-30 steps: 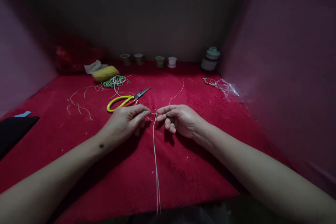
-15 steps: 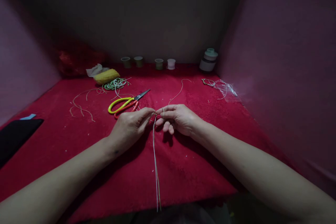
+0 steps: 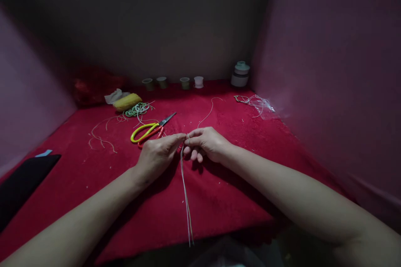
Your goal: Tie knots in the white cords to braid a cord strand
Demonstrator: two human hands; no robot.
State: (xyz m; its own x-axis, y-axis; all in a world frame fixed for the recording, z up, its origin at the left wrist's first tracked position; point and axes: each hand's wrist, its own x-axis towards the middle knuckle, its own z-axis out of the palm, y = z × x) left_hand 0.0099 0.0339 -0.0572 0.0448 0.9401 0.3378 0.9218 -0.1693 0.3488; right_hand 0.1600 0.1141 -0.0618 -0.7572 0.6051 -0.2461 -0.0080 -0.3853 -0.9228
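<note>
Thin pale cords (image 3: 184, 192) hang down from between my hands toward the table's front edge. My left hand (image 3: 161, 150) pinches them near their upper end, thumb against forefinger. My right hand (image 3: 205, 144) meets it from the right, thumb and forefinger closed on the cord, the other fingers curled loosely below. A small loop of cord shows at the right fingertips. One cord end runs away behind the right hand over the red cloth. Just behind my left hand lie scissors (image 3: 150, 130) with one yellow and one red handle. The fingertips hide the spot where the cords meet.
Red cloth (image 3: 238, 200) covers the table. Toward the back left are a yellow bundle (image 3: 127, 102), green-and-white knotted cord (image 3: 138, 109) and loose strands. Several spools (image 3: 198, 82) and a jar (image 3: 240, 74) line the back. Cord on clear plastic (image 3: 261, 106) lies right; a black object (image 3: 28, 179) lies left.
The view has shifted slightly. My hands have drawn closer together at the fingertips, and the loop near the right fingers looks smaller. Both hands still hold the cord.
</note>
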